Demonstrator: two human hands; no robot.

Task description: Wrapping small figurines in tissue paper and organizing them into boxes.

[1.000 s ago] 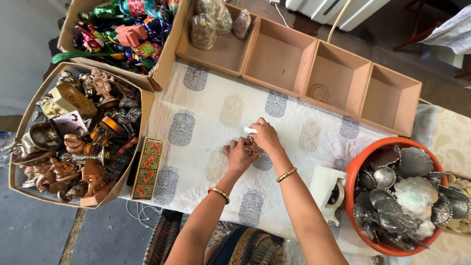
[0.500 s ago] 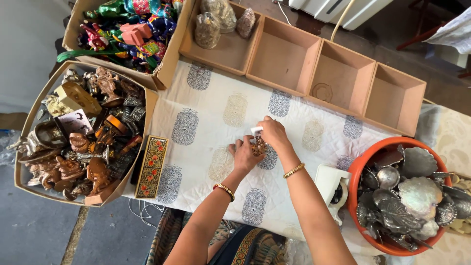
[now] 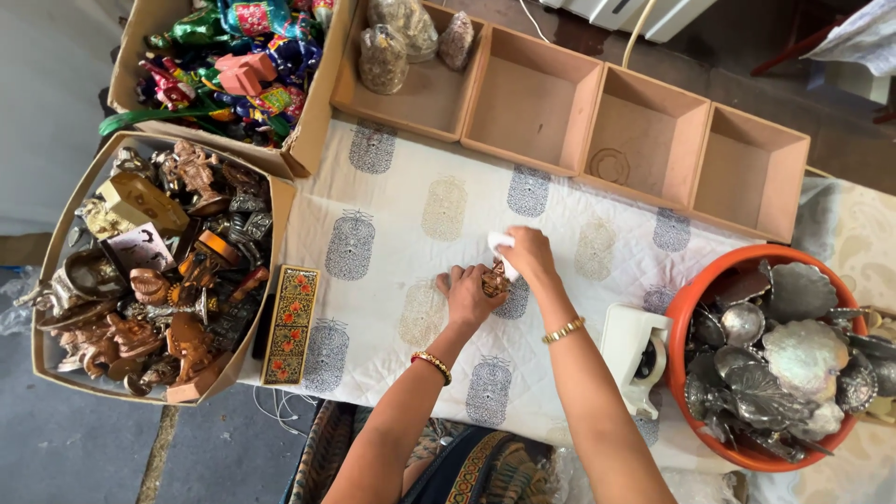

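- A small brown figurine (image 3: pixel 496 279) is sitting on the printed cloth (image 3: pixel 401 233) at the middle of the counter, held between both hands.
- The left hand (image 3: pixel 469 295) is curling closed around the figurine's base, steadying it.
- The right hand (image 3: pixel 528 254) is pinching a scrap of white cloth (image 3: pixel 500 244) and pressing it against the figurine's top.
- Judging by this, the wiping is only partway along: one piece is getting attention.
- A box of brown figurines (image 3: pixel 149 271) is waiting at the left, full.
- Three wooden trays (image 3: pixel 644 140) beyond the hands are standing empty; a fourth is holding wrapped items (image 3: pixel 401 37).
- An orange tub (image 3: pixel 691 308) of silvery shell dishes (image 3: pixel 793 355) is sitting at the right.
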